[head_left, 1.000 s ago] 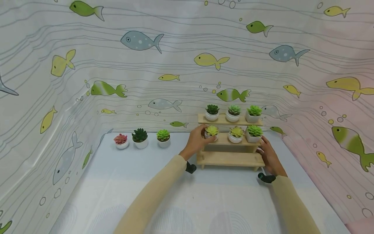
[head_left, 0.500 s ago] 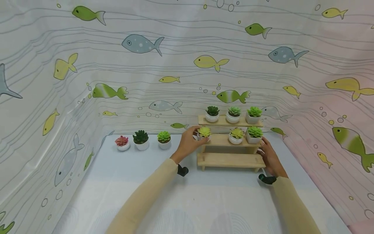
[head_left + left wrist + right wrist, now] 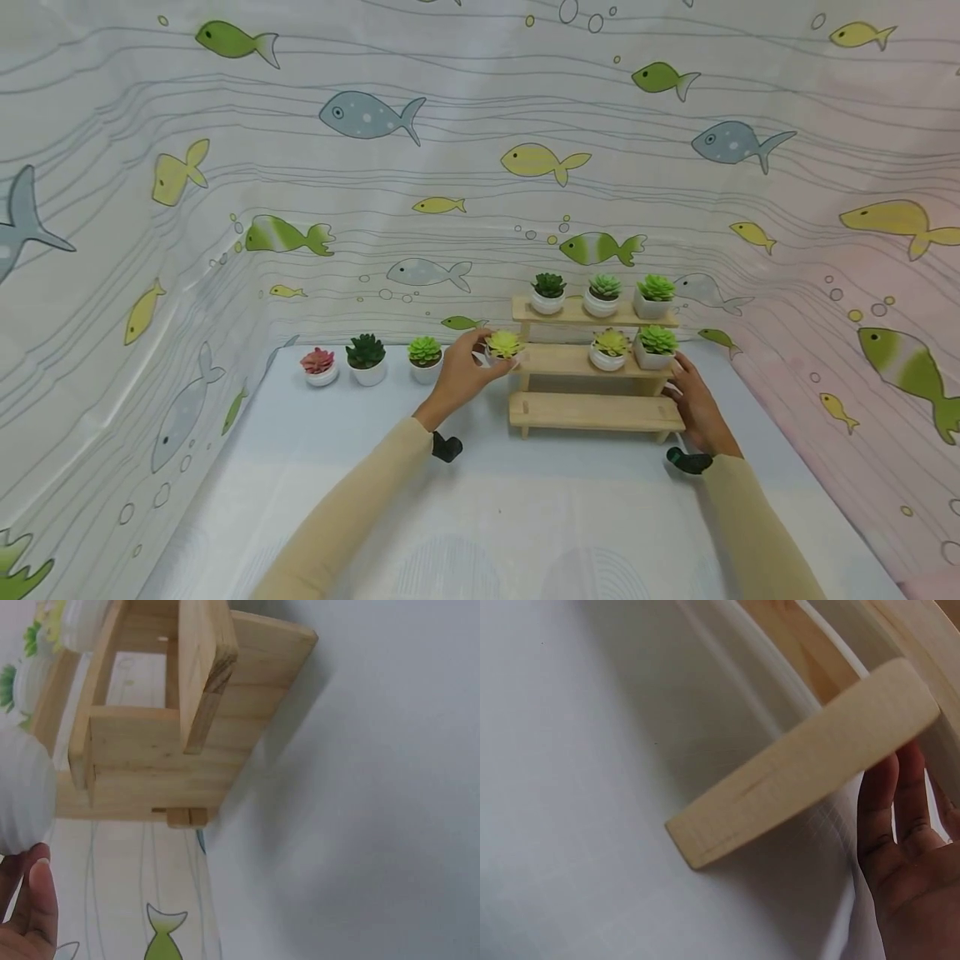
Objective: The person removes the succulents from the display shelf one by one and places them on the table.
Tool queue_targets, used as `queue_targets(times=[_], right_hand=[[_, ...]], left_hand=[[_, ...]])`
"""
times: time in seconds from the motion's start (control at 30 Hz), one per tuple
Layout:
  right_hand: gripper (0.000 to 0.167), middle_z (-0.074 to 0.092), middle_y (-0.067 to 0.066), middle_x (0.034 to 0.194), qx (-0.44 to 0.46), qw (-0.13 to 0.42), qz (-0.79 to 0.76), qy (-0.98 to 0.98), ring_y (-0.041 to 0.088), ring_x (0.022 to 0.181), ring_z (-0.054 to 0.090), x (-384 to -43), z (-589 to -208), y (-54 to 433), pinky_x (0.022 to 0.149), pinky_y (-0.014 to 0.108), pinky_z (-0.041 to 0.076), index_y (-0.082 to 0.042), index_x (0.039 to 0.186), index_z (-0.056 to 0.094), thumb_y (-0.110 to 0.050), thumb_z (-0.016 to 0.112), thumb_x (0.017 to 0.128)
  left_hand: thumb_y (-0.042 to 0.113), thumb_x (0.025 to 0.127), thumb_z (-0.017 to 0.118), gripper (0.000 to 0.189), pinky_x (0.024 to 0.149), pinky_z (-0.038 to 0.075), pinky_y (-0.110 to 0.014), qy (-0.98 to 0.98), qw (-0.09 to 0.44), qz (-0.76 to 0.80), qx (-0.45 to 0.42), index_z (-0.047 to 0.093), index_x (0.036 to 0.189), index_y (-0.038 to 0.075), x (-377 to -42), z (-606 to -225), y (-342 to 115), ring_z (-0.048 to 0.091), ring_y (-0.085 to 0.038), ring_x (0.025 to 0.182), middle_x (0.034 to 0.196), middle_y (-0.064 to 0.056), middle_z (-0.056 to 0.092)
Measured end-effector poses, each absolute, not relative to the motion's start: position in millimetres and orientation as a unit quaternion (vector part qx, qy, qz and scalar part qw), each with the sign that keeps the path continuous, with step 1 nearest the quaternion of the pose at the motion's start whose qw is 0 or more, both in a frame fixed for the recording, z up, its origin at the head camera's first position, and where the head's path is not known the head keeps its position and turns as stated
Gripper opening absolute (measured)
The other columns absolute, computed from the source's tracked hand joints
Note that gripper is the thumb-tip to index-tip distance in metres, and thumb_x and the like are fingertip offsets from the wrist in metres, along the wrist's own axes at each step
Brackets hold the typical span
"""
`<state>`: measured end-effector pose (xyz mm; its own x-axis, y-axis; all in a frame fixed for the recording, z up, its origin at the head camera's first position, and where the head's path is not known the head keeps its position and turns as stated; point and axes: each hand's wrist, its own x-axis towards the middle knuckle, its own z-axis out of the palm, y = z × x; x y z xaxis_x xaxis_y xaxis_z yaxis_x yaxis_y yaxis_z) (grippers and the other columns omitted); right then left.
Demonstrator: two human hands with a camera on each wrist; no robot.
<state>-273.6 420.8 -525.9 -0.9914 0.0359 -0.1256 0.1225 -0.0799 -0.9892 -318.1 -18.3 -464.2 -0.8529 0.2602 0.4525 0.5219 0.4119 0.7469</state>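
Observation:
My left hand (image 3: pixel 461 374) pinches a small white pot with a yellow-green artificial succulent (image 3: pixel 504 342). It is held just off the left end of the middle shelf of a three-step wooden plant stand (image 3: pixel 592 410). In the left wrist view the ribbed white pot (image 3: pixel 24 791) is at the fingertips, beside the stand's side. My right hand (image 3: pixel 697 408) holds the right side of the stand; in the right wrist view its fingertips are hidden behind the wood. A yellowish succulent (image 3: pixel 610 347) and a green one (image 3: pixel 657 345) stand on the middle shelf.
The top shelf bears three potted succulents, dark green (image 3: pixel 548 291), pale green (image 3: pixel 602 294) and bright green (image 3: pixel 655 295). Left on the table stand a red succulent (image 3: pixel 318 366), a dark green one (image 3: pixel 366 358) and a light green one (image 3: pixel 425 357). A fish-print sheet surrounds the table.
My left hand has moved left with the yellow-green succulent, from over the middle shelf to just beyond its left end. My right hand has stayed at the stand's right side.

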Motion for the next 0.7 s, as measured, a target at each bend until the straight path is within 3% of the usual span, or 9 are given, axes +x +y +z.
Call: queue_targets(times=[0.33, 0.5, 0.6, 0.7], right_hand=[[0.075, -0.002, 0.015, 0.171, 0.059, 0.027, -0.728, 0.682, 0.042, 0.151, 0.014, -275.0, -527.9, 420.1, 0.087, 0.028, 0.047, -0.044, 0.164, -0.003, -0.057, 0.044, 0.107], [0.075, -0.001, 0.015, 0.171, 0.058, 0.026, -0.727, 0.683, 0.042, 0.151, 0.014, -275.4, -528.1, 419.8, 0.087, 0.027, 0.048, -0.044, 0.164, -0.003, -0.057, 0.044, 0.107], [0.075, 0.0, 0.015, 0.171, 0.059, 0.025, -0.728, 0.682, 0.042, 0.151, 0.015, -275.5, -528.3, 419.8, 0.085, 0.025, 0.049, -0.043, 0.164, -0.003, -0.057, 0.044, 0.107], [0.076, 0.0, 0.015, 0.172, 0.064, 0.027, -0.729, 0.681, 0.042, 0.152, 0.014, -275.2, -528.4, 420.0, 0.093, 0.031, 0.048, -0.043, 0.164, -0.003, -0.058, 0.045, 0.106]], left_hand=[[0.039, 0.086, 0.085, 0.063, 0.08, 0.056, -0.043, -0.822, 0.14, -0.5, -0.234, 0.061, 0.137, 0.01, -308.7, -469.1, -37.9, 0.061, -0.02, 0.099, 0.122, -0.005, 0.064], [0.039, 0.086, 0.085, 0.068, 0.08, 0.056, -0.047, -0.821, 0.141, -0.501, -0.234, 0.06, 0.139, 0.005, -304.3, -470.3, -47.9, 0.06, -0.02, 0.102, 0.122, -0.006, 0.063], [0.04, 0.086, 0.085, 0.068, 0.079, 0.056, -0.046, -0.824, 0.144, -0.496, -0.232, 0.06, 0.138, 0.004, -301.6, -470.8, -54.5, 0.06, -0.02, 0.101, 0.121, -0.006, 0.063], [0.041, 0.086, 0.085, 0.066, 0.078, 0.056, -0.043, -0.828, 0.149, -0.489, -0.23, 0.061, 0.137, 0.007, -298.4, -471.3, -61.1, 0.059, -0.019, 0.1, 0.119, -0.004, 0.064]])
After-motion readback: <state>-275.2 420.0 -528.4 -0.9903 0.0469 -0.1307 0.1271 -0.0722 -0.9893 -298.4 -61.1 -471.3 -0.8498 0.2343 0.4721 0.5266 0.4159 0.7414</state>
